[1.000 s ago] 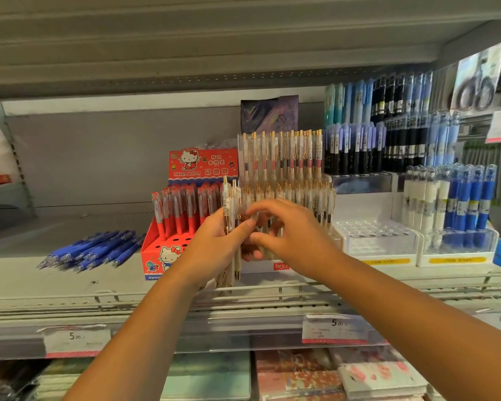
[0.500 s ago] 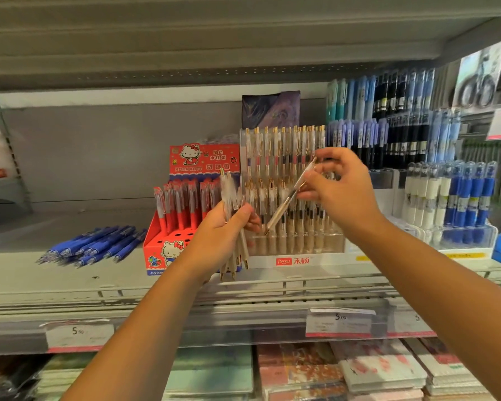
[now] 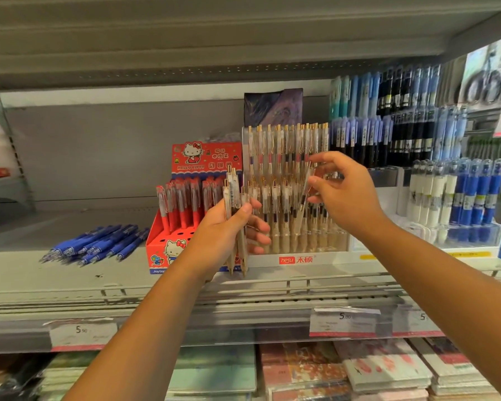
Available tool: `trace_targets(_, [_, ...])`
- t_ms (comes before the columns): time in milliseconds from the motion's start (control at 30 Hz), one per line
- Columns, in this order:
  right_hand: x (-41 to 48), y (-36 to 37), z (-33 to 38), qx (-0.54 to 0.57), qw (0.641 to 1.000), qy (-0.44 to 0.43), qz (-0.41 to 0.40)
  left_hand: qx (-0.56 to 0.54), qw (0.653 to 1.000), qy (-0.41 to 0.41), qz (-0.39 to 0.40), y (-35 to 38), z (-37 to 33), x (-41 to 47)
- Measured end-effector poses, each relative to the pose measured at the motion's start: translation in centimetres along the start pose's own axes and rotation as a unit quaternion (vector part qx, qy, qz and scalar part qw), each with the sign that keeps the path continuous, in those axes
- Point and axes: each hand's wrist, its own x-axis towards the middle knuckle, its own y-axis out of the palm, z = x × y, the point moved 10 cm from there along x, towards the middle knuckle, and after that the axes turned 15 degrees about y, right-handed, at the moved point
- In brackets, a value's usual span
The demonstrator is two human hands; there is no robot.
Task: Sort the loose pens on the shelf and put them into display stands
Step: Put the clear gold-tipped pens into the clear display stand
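My left hand (image 3: 229, 227) grips a small bundle of clear gold-tipped pens (image 3: 235, 198), upright, in front of the red Hello Kitty box. My right hand (image 3: 344, 195) pinches one clear pen (image 3: 305, 195) between thumb and fingers, tilted, with its tip down among the pens in the clear tiered display stand (image 3: 294, 260). That stand holds two rows of matching clear pens. A loose pile of blue pens (image 3: 99, 244) lies on the shelf at the left.
The red Hello Kitty box (image 3: 171, 250) of red pens stands left of the clear stand. Stands of blue, black and white pens (image 3: 457, 198) fill the right. A shelf-edge rail with price tags (image 3: 343, 321) runs below, with notebooks underneath.
My right hand took one pen from the bundle, lifted it up to the right, and has now lowered it into the clear stand's front rows. My left hand stayed nearly still.
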Motion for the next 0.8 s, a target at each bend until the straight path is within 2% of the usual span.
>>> trace_targets(200, [-0.3, 2.3, -0.6, -0.105, 0.994, -0.005, 0.038, 0.007, 1.000, -0.003, 0.000, -0.2, 0.3, 0.0])
trace_targets(333, [-0.2, 2.1, -1.5, -0.134, 0.990, 0.019, 0.024, 0.022, 1.000, -0.003, 0.004, -0.3, 0.2, 0.0])
trace_targets(633, [-0.8, 1.9, -1.2, -0.217, 0.976, 0.012, -0.016, 0.042, 0.999, 0.023, 0.007, -0.7, -0.2, 0.3])
trace_targets(800, [-2.1, 2.0, 0.3, -0.257, 0.963, -0.015, -0.077, 0.022, 1.000, 0.016, 0.009, -0.5, -0.1, 0.2])
